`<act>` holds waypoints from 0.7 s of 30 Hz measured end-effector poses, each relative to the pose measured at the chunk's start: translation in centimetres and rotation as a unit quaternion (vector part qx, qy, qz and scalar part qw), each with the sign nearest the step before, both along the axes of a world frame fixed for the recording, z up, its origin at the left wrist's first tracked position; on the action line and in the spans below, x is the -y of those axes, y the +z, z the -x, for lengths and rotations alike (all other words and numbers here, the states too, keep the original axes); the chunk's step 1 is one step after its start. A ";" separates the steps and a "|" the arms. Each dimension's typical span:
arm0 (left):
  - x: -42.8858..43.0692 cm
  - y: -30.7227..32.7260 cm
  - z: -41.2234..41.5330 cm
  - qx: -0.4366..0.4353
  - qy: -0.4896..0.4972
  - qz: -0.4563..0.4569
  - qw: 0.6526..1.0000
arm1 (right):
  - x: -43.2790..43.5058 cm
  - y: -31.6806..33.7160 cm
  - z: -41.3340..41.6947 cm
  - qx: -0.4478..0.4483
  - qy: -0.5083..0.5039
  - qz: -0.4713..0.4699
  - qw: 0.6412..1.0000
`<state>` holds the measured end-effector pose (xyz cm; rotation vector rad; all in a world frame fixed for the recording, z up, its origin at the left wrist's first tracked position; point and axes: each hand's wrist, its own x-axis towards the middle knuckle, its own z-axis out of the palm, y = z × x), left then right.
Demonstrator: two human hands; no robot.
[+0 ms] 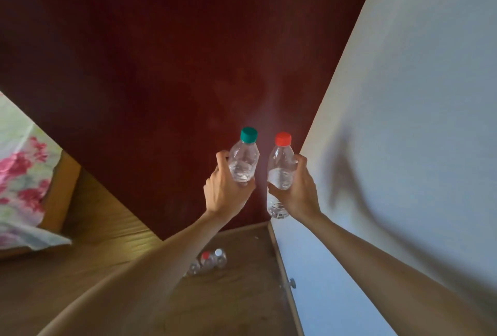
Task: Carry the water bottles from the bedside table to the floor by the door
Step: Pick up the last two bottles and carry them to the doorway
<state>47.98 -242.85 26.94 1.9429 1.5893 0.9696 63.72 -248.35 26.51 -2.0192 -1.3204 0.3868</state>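
Note:
My left hand (224,190) grips a clear water bottle with a green cap (244,159), held upright in front of the dark red wall. My right hand (298,189) grips a taller clear bottle with a red cap (279,171), also upright, close beside the first. Both bottles hold a little water. Far below, on the wooden floor, several bottles (208,261) stand together, one red-capped and one white-capped, partly hidden behind my left forearm.
A dark red wall (174,53) fills the view ahead and meets a white wall or door (403,93) on the right. A small metal doorstop (292,283) sits at its base. A bed with flowered bedding (21,174) lies at left, on the wooden floor (242,295).

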 end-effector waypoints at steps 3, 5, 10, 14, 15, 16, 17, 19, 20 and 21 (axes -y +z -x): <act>0.2 -2.5 0.4 -0.002 0.011 0.018 1.000 | -0.2 -2.9 0.7 -0.021 -0.001 0.009 1.000; 0.6 -4.5 0.5 -0.005 0.013 0.032 0.999 | -0.1 -5.0 1.1 -0.034 -0.003 0.011 0.999; 1.7 -9.5 1.0 -0.012 0.024 0.092 0.995 | 1.0 -10.0 1.9 -0.062 -0.015 0.019 0.998; 2.7 -13.0 1.4 -0.018 0.032 0.125 0.991 | 1.5 -13.1 2.3 -0.082 -0.021 0.024 0.996; 3.0 -13.9 1.5 -0.015 0.035 0.132 0.990 | 1.7 -13.9 2.4 -0.086 -0.022 0.025 0.996; 3.3 -14.6 1.6 -0.010 0.040 0.141 0.989 | 1.8 -14.7 2.5 -0.088 -0.024 0.026 0.995; 3.4 -15.3 1.7 -0.006 0.048 0.150 0.988 | 1.9 -15.4 2.6 -0.090 -0.026 0.027 0.995; 4.2 -16.8 2.1 0.005 0.062 0.173 0.983 | 2.7 -17.2 3.2 -0.086 -0.028 0.042 0.995; 4.6 -17.6 2.3 0.013 0.063 0.181 0.981 | 3.2 -18.1 3.6 -0.083 -0.028 0.046 0.995; 5.0 -18.6 2.6 0.018 0.064 0.186 0.980 | 3.7 -19.1 3.9 -0.080 -0.026 0.050 0.995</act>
